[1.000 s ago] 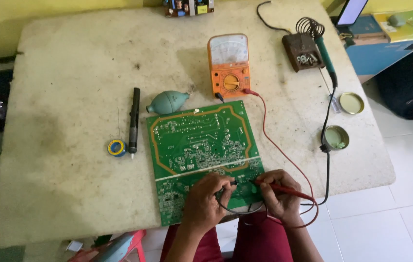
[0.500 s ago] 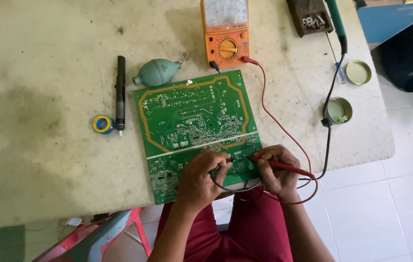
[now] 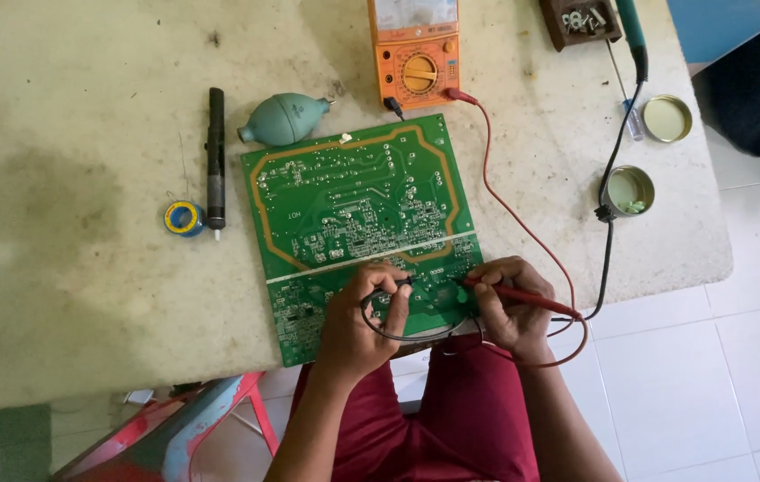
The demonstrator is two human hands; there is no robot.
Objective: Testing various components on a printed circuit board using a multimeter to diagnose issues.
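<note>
left hand (image 3: 358,321): fingers pinched shut on black probe (image 3: 404,284), tip down on green circuit board (image 3: 353,205), near its front edge.
right hand (image 3: 507,303): clamped on red probe (image 3: 523,296), tip touching the board just beside the left hand's probe.
board: lay flat on pale worktable (image 3: 68,223), under both hands, solder side up.
leads: red wire (image 3: 505,201) ran from the right hand up to orange multimeter (image 3: 416,54), beyond the board.
beyond left hand: teal rubber blower (image 3: 282,119), black pen-shaped tool (image 3: 215,156), blue-yellow solder reel (image 3: 185,218).
beyond right hand: two round tins (image 3: 628,190), well apart from the fingers.
</note>
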